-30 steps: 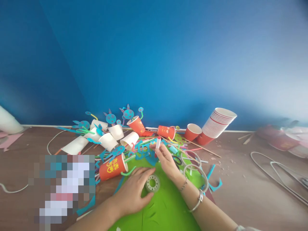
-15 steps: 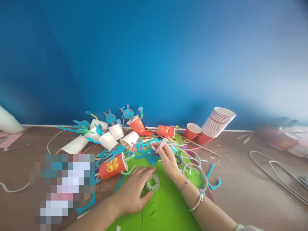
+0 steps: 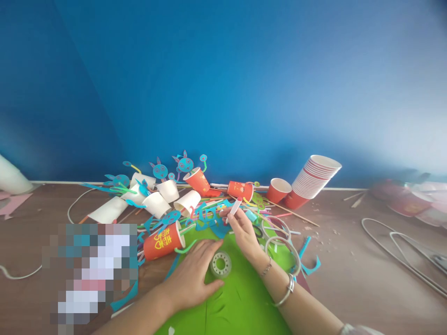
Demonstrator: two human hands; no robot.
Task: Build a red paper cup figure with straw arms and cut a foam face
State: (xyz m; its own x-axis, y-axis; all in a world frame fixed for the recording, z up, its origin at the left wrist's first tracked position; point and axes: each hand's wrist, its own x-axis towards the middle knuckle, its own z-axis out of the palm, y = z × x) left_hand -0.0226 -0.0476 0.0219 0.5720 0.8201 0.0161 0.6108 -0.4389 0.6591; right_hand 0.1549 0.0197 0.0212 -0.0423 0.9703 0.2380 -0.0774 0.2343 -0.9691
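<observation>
Between the thumb and fingers of my right hand is a white marker with a red end pointing up. My left hand is open on the green sheet, its thumb and fingers around the left side of a tape roll. Whether the fingertips touch the roll I cannot tell. Beyond that hand an orange paper cup with yellow lettering lies on its side, with a bent green straw sticking out. Blue paper cutouts lie past the marker.
A tilted stack of paper cups leans beside an orange cup near the blue wall. White cups and blue paper faces crowd the back left. Large tape rings lie by my right forearm. A cable runs at right.
The marker has shifted slightly left and tilts a little differently in my right hand. My left hand stays nearly in place beside the tape roll.
</observation>
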